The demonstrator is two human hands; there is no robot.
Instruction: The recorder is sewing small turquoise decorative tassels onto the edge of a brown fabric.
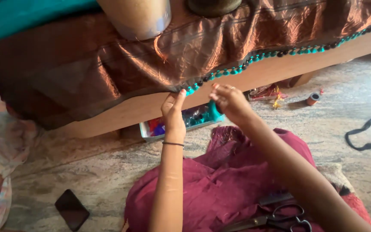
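Both hands at the beaded fabric edge

Left hand (173,112) pinches the beaded trim (254,58) where it droops over the bench's front edge; right hand (229,101), fingers together, grips just beside it; trim runs up-right.

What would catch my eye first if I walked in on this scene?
Most likely the shiny brown fabric draped over a wooden ledge, edged with a row of teal and dark beads. At the middle, the left hand and right hand pinch that beaded edge. Black scissors lie on maroon cloth at the bottom.
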